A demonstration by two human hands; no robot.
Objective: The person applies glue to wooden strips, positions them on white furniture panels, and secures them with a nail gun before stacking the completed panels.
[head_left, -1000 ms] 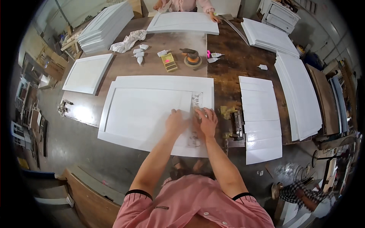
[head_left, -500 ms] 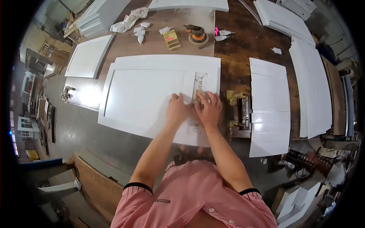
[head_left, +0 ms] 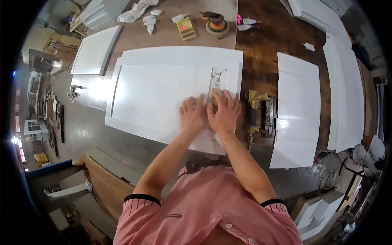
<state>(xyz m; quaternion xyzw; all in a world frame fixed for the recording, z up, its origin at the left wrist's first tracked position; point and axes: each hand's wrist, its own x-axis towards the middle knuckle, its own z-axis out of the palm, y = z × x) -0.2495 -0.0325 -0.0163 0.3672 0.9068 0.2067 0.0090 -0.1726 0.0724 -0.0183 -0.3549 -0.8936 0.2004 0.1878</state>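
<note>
A white framed panel [head_left: 151, 92], like a cabinet door, lies flat across the bench in front of me. Along its right side rests a narrow clear strip with dark marks [head_left: 218, 77], partly covered by my fingers. My right hand [head_left: 224, 116] has its thumb and fingers around a small tan block [head_left: 215, 96] pressed on that strip; the block's lower part is hidden. Just left of it, my left hand [head_left: 193, 115] lies on the panel beside the strip, fingers spread and holding nothing that I can see.
Beyond the panel are a yellow box [head_left: 186, 30], an orange-and-black sander [head_left: 216, 24] and several white squeeze bottles [head_left: 150, 27]. A yellow-and-black clamp-like tool [head_left: 261, 108] sits right of the panel. More white boards [head_left: 300, 98] lie farther right; a smaller panel [head_left: 96, 51] is at left.
My left hand's fingers have gone from curled to spread on the panel. My right hand stays at the tan block. The whole view has shifted slightly.
</note>
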